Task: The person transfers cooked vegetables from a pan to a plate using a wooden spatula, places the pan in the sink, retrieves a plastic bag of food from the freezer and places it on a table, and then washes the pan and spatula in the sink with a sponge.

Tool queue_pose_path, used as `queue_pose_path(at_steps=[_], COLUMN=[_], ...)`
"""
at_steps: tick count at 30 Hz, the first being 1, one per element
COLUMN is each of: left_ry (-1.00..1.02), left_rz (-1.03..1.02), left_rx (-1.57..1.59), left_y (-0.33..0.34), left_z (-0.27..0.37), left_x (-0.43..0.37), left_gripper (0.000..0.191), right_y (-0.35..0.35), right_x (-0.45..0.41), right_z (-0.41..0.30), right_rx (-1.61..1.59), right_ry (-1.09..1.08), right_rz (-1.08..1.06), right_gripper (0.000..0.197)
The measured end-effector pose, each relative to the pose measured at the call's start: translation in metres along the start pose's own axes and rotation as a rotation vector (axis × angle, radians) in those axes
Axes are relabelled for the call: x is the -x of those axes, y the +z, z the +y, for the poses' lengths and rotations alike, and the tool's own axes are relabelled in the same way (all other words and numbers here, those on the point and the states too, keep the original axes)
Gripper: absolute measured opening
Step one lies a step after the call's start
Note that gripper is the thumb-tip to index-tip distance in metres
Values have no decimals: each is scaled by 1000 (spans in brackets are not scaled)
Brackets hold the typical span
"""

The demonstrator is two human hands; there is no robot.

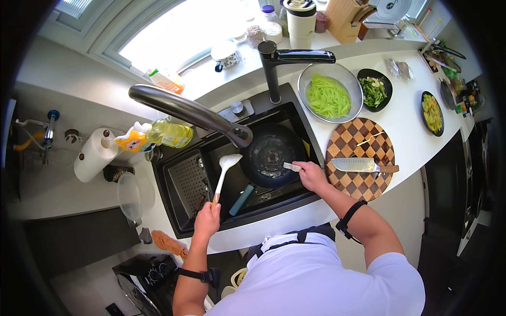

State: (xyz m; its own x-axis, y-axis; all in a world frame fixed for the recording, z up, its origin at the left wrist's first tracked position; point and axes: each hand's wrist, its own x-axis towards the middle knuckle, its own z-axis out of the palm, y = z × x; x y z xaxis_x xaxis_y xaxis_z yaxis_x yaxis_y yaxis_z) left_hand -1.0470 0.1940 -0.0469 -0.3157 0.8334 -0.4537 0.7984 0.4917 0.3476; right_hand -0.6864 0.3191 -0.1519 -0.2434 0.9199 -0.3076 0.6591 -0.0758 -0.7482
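Observation:
My left hand (208,219) grips the wooden handle of a white-headed spatula (225,166), its head raised over the black sink (172,213). In my right hand (312,173) is a small pale scrubbing pad or cloth (291,166), held at the right side of a dark frying pan (265,173). The pan lies wet in the sink with its bottom or inside up, I cannot tell which. A teal handle (241,200) points from it towards me. Above the pan hangs the dark pull-out faucet (241,134).
Right of the sink, a knife (355,164) lies on a round checkered cutting board (336,181). Behind it stand a strainer of shredded green vegetable (330,94) and a black bowl of chopped greens (373,91). Paper towels (95,156) and a yellow soap bottle (174,133) stand at left.

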Motion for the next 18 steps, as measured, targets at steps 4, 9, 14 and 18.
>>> queue_pose_path(at_steps=[4,9,14,18], left_ry=[66,260,235,224], left_rz=[-9,15,167,295], left_rx=[-278,-488,-530,-449], left_y=[-5,-22,-39,-35], left_z=[-21,-35,-51,-66], left_x=[-44,-112,-153,-163], left_gripper=[33,27,25,25], right_y=[5,11,19,26], right_x=[5,2,1,-1], right_z=[-13,-22,-18,-18], right_rx=[-38,-50,-111,-156], right_ry=[5,-1,50,74], right_rz=[21,18,64,92], right_gripper=[35,35,36,36])
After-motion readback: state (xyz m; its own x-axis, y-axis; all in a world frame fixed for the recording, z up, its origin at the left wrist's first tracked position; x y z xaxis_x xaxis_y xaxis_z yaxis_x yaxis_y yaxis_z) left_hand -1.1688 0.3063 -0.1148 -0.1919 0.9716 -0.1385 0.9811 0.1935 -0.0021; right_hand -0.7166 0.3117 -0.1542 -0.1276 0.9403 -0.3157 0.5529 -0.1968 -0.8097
